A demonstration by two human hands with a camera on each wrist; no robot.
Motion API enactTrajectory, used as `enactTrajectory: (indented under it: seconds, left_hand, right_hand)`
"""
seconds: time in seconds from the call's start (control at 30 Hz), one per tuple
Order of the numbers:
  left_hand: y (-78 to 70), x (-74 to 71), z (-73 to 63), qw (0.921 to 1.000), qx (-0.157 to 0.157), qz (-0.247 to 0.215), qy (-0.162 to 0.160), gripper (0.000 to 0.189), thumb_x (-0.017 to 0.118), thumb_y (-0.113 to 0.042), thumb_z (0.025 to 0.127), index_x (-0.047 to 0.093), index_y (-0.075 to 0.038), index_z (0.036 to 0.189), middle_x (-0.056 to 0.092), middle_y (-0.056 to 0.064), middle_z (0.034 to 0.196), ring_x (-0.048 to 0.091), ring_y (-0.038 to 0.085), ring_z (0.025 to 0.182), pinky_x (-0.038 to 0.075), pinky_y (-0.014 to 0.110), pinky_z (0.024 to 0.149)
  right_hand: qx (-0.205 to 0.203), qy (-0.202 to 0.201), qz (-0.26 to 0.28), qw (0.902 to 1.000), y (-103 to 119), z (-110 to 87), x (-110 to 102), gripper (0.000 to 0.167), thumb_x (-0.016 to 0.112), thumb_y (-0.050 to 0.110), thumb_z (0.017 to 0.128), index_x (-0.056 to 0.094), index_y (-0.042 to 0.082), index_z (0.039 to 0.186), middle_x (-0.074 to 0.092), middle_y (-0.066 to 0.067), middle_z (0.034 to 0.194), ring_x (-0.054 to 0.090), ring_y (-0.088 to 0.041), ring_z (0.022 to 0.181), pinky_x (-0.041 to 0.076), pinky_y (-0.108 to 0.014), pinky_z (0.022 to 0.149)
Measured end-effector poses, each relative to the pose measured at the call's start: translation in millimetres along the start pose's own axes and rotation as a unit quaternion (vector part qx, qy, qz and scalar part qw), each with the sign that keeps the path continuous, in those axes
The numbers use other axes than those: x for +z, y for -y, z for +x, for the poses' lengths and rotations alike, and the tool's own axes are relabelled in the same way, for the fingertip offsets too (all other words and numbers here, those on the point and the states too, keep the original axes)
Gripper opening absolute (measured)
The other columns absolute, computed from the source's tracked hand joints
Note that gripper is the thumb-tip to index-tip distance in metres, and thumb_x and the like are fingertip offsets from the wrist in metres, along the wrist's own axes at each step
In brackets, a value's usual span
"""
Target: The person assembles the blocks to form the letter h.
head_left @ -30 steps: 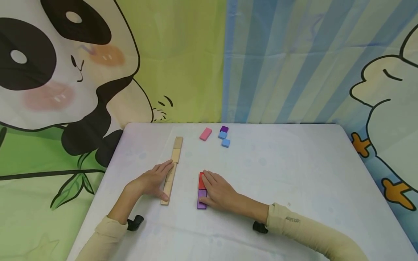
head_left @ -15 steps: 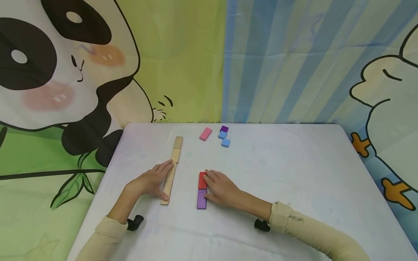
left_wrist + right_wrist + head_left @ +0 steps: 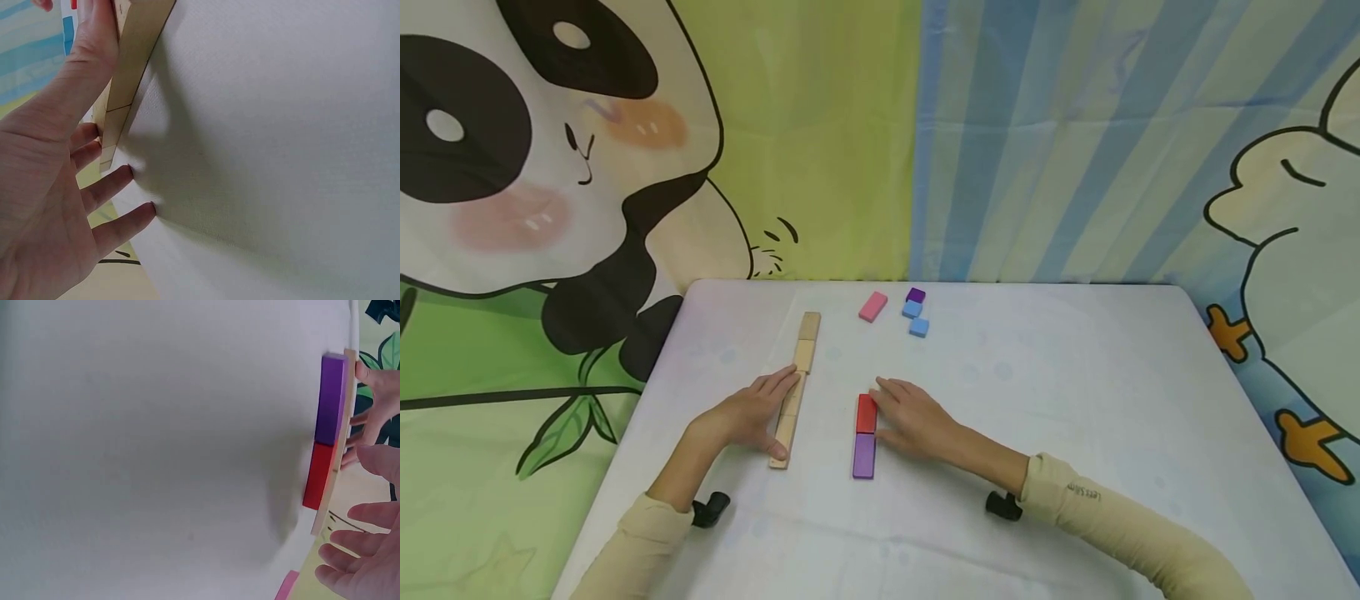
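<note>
A line of pale wooden blocks [image 3: 787, 408] lies lengthwise on the white table, left of centre. My left hand [image 3: 737, 417] rests along it, thumb at the near end and index finger further up; the left wrist view shows its other fingers spread, two tips near the tablecloth. To the right, a red block [image 3: 866, 414] and a purple block [image 3: 863, 457] lie end to end in a shorter line. Just beside them is my right hand [image 3: 917, 423], fingers extended and nothing in its grasp. In the right wrist view its fingers [image 3: 357, 540] are loosely spread.
Toward the far edge lie a pink block [image 3: 873, 307], a dark purple block [image 3: 915, 295] and two light blue blocks [image 3: 918, 328]. Black camera mounts [image 3: 1004, 506] sit under both wrists. A cartoon-printed curtain [image 3: 820, 150] hangs right behind the table.
My right hand has drawn off the red and purple blocks, moving slightly right and away from me. My left hand and the wooden line have stayed in place.
</note>
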State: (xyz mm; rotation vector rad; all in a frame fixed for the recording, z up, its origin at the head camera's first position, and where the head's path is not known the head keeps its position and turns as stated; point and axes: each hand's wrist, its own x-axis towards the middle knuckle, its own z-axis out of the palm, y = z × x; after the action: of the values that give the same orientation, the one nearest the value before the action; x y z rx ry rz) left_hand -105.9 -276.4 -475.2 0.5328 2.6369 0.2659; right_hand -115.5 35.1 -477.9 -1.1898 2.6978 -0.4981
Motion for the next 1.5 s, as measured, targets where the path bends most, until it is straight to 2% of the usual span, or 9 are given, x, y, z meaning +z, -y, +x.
enactTrajectory:
  seconds: [0.13, 0.23, 0.53, 0.8, 1.0, 1.1, 1.27, 1.4, 1.5]
  left_hand:
    - [0.2, -0.3, 0.1, 0.9999, -0.007, -0.005, 0.007, 0.128, 0.082, -0.056, 0.060, 0.014, -0.004, 0.154, 0.010, 0.013, 0.163, 0.024, 0.040, 0.145, 0.035, 0.060, 0.108]
    - [-0.1, -0.3, -0.1, 0.9998, -0.012, -0.010, 0.010, 0.128, 0.082, -0.055, 0.060, 0.013, -0.006, 0.155, 0.008, 0.011, 0.164, 0.023, 0.039, 0.145, 0.035, 0.060, 0.108]
    - [0.2, 2.0, 0.4, 0.9999, -0.001, -0.011, 0.006, 0.128, 0.083, -0.055, 0.060, 0.013, -0.004, 0.154, 0.010, 0.014, 0.163, 0.023, 0.041, 0.145, 0.035, 0.060, 0.108]
    - [-1.1, 0.6, 1.2, 0.9998, -0.007, -0.014, 0.013, 0.128, 0.083, -0.054, 0.060, 0.012, -0.005, 0.155, 0.008, 0.012, 0.164, 0.021, 0.040, 0.146, 0.033, 0.062, 0.109]
    - [-0.5, 0.2, -0.5, 0.9998, -0.005, -0.017, 0.007, 0.128, 0.083, -0.053, 0.060, 0.013, -0.005, 0.155, 0.010, 0.013, 0.163, 0.023, 0.040, 0.145, 0.034, 0.061, 0.108]
    - [-0.7, -0.9, -1.2, 0.9999, -0.004, -0.012, -0.001, 0.128, 0.084, -0.054, 0.059, 0.014, -0.005, 0.155, 0.012, 0.013, 0.163, 0.025, 0.040, 0.144, 0.036, 0.060, 0.107]
    - [-1.2, -1.7, -1.6, 0.9999, -0.007, -0.013, 0.004, 0.128, 0.083, -0.055, 0.060, 0.014, -0.005, 0.155, 0.011, 0.013, 0.163, 0.024, 0.040, 0.145, 0.035, 0.060, 0.108]
    - [-1.8, -1.7, -1.8, 0.9998, -0.008, -0.017, 0.006, 0.128, 0.084, -0.054, 0.060, 0.014, -0.005, 0.155, 0.011, 0.013, 0.163, 0.023, 0.040, 0.145, 0.034, 0.061, 0.109]
    - [-2.1, -1.2, -2.0, 0.9998, -0.007, -0.016, 0.004, 0.127, 0.084, -0.053, 0.060, 0.014, -0.004, 0.154, 0.011, 0.013, 0.163, 0.023, 0.040, 0.145, 0.035, 0.060, 0.109]
  right_hand:
    - [0.014, -0.001, 0.035, 0.9993, -3.4, 7.2, -8.0, 0.061, 0.071, 0.026, 0.089, 0.049, 0.005, 0.142, 0.045, -0.017, 0.149, 0.044, -0.031, 0.137, 0.040, -0.046, 0.111]
    - [0.008, -0.009, 0.052, 0.9986, -5.5, 11.0, -12.6, 0.059, 0.071, 0.024, 0.089, 0.050, 0.004, 0.140, 0.046, -0.019, 0.148, 0.046, -0.033, 0.135, 0.041, -0.046, 0.110]
    - [0.005, -0.011, 0.054, 0.9985, -8.7, 12.3, -16.3, 0.058, 0.068, 0.025, 0.091, 0.049, 0.004, 0.141, 0.045, -0.020, 0.148, 0.045, -0.034, 0.135, 0.041, -0.047, 0.110]
    - [0.006, -0.022, 0.054, 0.9983, -14.0, 13.4, -18.7, 0.057, 0.070, 0.024, 0.089, 0.051, 0.004, 0.140, 0.046, -0.020, 0.147, 0.047, -0.034, 0.134, 0.041, -0.048, 0.109]
    - [0.008, 0.005, 0.056, 0.9984, -20.3, 20.5, -19.9, 0.056, 0.068, 0.023, 0.091, 0.051, 0.005, 0.140, 0.045, -0.021, 0.148, 0.045, -0.035, 0.136, 0.041, -0.048, 0.109]
    - [0.012, 0.022, 0.059, 0.9979, -28.8, 31.2, -22.2, 0.054, 0.067, 0.023, 0.092, 0.051, 0.006, 0.141, 0.044, -0.022, 0.149, 0.043, -0.035, 0.137, 0.039, -0.049, 0.111]
    - [0.011, 0.033, 0.054, 0.9979, -51.0, 59.4, -27.6, 0.051, 0.064, 0.024, 0.094, 0.051, 0.008, 0.141, 0.044, -0.022, 0.148, 0.042, -0.037, 0.137, 0.038, -0.050, 0.112]
    - [0.014, 0.026, 0.033, 0.9990, -68.8, 87.1, -32.8, 0.049, 0.063, 0.022, 0.095, 0.052, 0.009, 0.140, 0.044, -0.024, 0.147, 0.044, -0.038, 0.136, 0.039, -0.049, 0.111]
    - [0.034, 0.010, 0.025, 0.9990, -79.2, 108.6, -38.3, 0.044, 0.063, 0.021, 0.095, 0.056, 0.008, 0.136, 0.044, -0.025, 0.147, 0.044, -0.039, 0.136, 0.040, -0.050, 0.110]
